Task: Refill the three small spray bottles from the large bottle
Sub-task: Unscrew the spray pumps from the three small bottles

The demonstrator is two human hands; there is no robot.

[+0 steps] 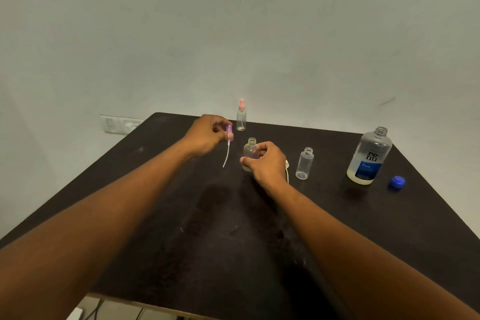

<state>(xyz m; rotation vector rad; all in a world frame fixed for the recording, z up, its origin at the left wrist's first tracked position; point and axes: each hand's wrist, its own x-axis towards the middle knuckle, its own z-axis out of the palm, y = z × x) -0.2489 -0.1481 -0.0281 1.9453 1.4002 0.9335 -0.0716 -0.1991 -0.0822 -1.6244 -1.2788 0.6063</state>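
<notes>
Dark tabletop [324, 228] against a pale wall carries your work. Your right hand [267, 163] grips an uncapped small bottle [250, 149] standing mid-table, while your left hand [207, 135] pinches its pink spray cap [229, 132], tube dangling. Right of these stands another open small bottle [304, 163]; behind, a capped spray bottle [241, 115]. Far right stands the large bottle [370, 157], its blue cap [397, 182] beside it.
</notes>
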